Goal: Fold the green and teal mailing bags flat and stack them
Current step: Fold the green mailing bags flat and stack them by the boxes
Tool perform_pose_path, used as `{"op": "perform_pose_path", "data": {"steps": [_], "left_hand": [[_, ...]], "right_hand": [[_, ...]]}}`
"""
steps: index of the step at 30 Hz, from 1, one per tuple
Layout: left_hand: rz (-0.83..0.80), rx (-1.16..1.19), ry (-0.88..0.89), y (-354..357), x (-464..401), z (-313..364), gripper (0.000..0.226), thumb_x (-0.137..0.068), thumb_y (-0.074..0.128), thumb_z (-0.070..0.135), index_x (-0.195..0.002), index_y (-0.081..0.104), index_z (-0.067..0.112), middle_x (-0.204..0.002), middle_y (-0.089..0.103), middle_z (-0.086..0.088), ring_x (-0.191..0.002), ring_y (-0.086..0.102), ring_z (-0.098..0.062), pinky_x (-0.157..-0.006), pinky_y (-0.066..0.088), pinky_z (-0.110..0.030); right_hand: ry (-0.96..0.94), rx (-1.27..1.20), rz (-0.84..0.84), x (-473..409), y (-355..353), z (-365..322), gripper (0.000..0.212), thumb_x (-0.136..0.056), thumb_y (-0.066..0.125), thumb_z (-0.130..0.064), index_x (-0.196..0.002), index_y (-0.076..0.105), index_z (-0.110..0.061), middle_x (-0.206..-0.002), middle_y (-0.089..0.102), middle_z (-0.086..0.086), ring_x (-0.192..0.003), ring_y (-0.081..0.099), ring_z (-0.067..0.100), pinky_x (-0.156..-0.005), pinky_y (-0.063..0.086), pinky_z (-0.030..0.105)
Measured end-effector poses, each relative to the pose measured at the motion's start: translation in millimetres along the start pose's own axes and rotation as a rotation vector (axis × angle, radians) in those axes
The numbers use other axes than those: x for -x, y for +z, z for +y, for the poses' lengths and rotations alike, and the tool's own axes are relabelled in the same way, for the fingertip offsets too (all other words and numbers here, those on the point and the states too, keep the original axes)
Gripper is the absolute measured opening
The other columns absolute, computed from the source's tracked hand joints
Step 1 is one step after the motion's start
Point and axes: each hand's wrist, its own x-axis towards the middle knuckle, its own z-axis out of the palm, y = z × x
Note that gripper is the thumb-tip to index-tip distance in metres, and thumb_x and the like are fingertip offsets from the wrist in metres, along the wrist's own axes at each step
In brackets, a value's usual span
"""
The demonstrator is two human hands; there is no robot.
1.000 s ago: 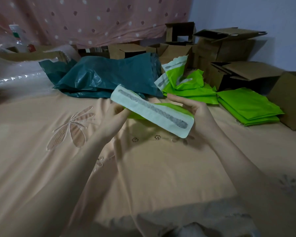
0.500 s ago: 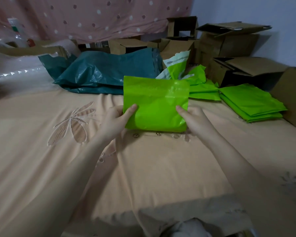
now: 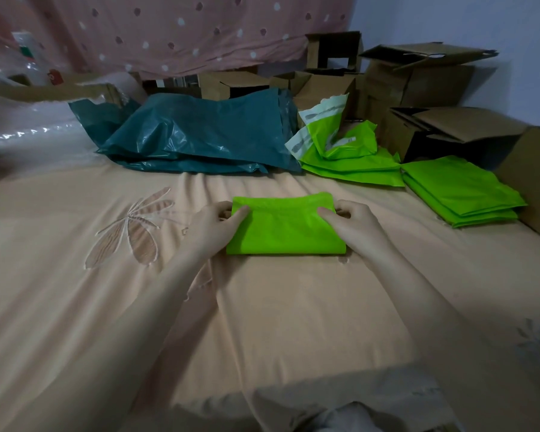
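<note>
1. Here, at the far left, I see clear plastic wrap (image 3: 28,132) heaped at the edge of a peach bedsheet (image 3: 75,307) with an embroidered leaf motif.
2. Moving right along the back, crumpled teal mailing bags (image 3: 200,135) lie in a loose pile, glossy and not yet folded.
3. In the centre foreground, my left hand (image 3: 212,229) pinches the upper left corner of a green mailing bag (image 3: 284,232), thumb on top and fingers curled round its far edge.
4. That bag lies on the sheet folded into a neat rectangle, bright lime, smooth on top, with a puffed crease along the far edge.
5. My right hand (image 3: 353,226) pinches the upper right corner the same way, thumb on top.
6. I judge the step in hand to be finishing this fold; the next move calls for pressing the air out of the far crease, then lifting the bag over to the pile at the right.
7. Further right at the back, unfolded green bags (image 3: 340,151) sit rumpled with white seal strips showing.
8. At far right, a stack of folded green bags (image 3: 459,194) lies beside brown cardboard boxes (image 3: 449,126).
</note>
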Motion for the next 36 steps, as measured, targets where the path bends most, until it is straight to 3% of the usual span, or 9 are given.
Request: {"op": "perform_pose_path", "data": {"steps": [3, 7, 9, 12, 15, 20, 24, 29, 36], "left_hand": [[-0.028, 0.152, -0.032, 1.8, -3.7, -0.2, 0.020, -0.091, 0.057, 0.033, -0.091, 0.068, 0.017, -0.085, 0.066, -0.002, -0.087, 0.058, -0.019, -0.077, 0.044, -0.032], [-0.018, 0.491, -0.118, 0.9, -4.9, 5.7, 0.018, -0.089, 0.061, 0.021, -0.104, 0.069, 0.013, -0.096, 0.068, 0.001, -0.089, 0.061, -0.011, -0.074, 0.047, -0.018], [-0.016, 0.621, -0.121, -1.5, -4.3, 7.3, 0.021, -0.088, 0.062, 0.013, -0.108, 0.067, 0.012, -0.100, 0.068, -0.002, -0.086, 0.063, -0.010, -0.072, 0.050, -0.016], [-0.088, 0.775, -0.101, -6.5, -2.7, 9.9, 0.027, -0.088, 0.057, 0.004, -0.111, 0.065, 0.012, -0.104, 0.069, -0.004, -0.087, 0.065, -0.012, -0.075, 0.051, -0.022], [-0.141, 0.878, -0.067, -10.2, -1.3, 14.0, 0.030, -0.087, 0.054, -0.002, -0.112, 0.065, 0.010, -0.104, 0.069, -0.006, -0.090, 0.065, -0.014, -0.077, 0.051, -0.024], [-0.029, 0.879, -0.068, -10.0, -3.2, 19.0, 0.011, -0.089, 0.060, 0.016, -0.094, 0.070, 0.017, -0.093, 0.071, 0.001, -0.087, 0.065, -0.009, -0.075, 0.050, -0.018], [0.036, 0.827, -0.045, -7.6, -4.9, 17.3, 0.014, -0.090, 0.060, 0.017, -0.100, 0.068, 0.012, -0.096, 0.068, -0.003, -0.088, 0.061, -0.012, -0.077, 0.049, -0.020], [0.081, 0.821, -0.025, -6.6, -4.2, 18.7, 0.019, -0.089, 0.061, 0.019, -0.106, 0.068, 0.011, -0.094, 0.069, 0.001, -0.085, 0.062, -0.008, -0.073, 0.050, -0.016], [0.165, 0.809, -0.081, -9.0, -5.5, 19.9, 0.010, -0.086, 0.066, 0.028, -0.095, 0.070, 0.026, -0.103, 0.069, 0.001, -0.103, 0.063, -0.019, -0.090, 0.050, -0.034]], "right_hand": [[-0.002, -0.118, -0.012, -2.9, 1.7, 0.1, 0.021, -0.084, 0.064, -0.026, -0.081, 0.068, -0.006, -0.072, 0.064, 0.012, -0.070, 0.055, 0.020, -0.064, 0.041, 0.031], [0.061, -0.307, 0.002, -1.4, 2.1, -4.2, 0.019, -0.086, 0.064, -0.021, -0.079, 0.065, -0.004, -0.059, 0.052, 0.001, -0.053, 0.047, 0.014, -0.042, 0.036, 0.019], [0.089, -0.449, 0.000, -0.2, 3.3, -6.3, 0.020, -0.086, 0.065, -0.021, -0.081, 0.065, -0.002, -0.063, 0.054, 0.008, -0.056, 0.051, 0.023, -0.039, 0.042, 0.022], [0.092, -0.610, 0.006, 1.1, 7.0, -9.6, 0.020, -0.087, 0.065, -0.022, -0.091, 0.069, -0.003, -0.076, 0.064, 0.010, -0.070, 0.061, 0.025, -0.055, 0.050, 0.031], [0.083, -0.707, 0.034, 0.6, 10.6, -11.4, 0.017, -0.085, 0.067, -0.023, -0.089, 0.070, -0.006, -0.082, 0.069, 0.008, -0.076, 0.064, 0.019, -0.065, 0.050, 0.025], [0.016, -0.665, 0.143, -2.8, 12.7, -13.3, 0.040, -0.075, 0.073, -0.034, -0.082, 0.066, 0.004, -0.088, 0.067, 0.011, -0.084, 0.062, 0.024, -0.079, 0.050, 0.040], [-0.074, -0.624, 0.189, -1.7, 9.8, -18.5, 0.018, -0.078, 0.073, -0.028, -0.071, 0.069, -0.012, -0.079, 0.060, 0.009, -0.078, 0.053, 0.017, -0.076, 0.043, 0.033], [-0.133, -0.612, 0.188, -1.1, 7.3, -25.1, 0.049, -0.071, 0.073, -0.043, -0.074, 0.058, 0.003, -0.075, 0.050, 0.007, -0.073, 0.045, 0.017, -0.070, 0.037, 0.032], [-0.116, -0.621, 0.125, 6.4, 3.1, -29.8, 0.009, -0.083, 0.069, -0.013, -0.090, 0.071, -0.007, -0.086, 0.071, 0.003, -0.082, 0.064, 0.013, -0.077, 0.053, 0.029]]}}
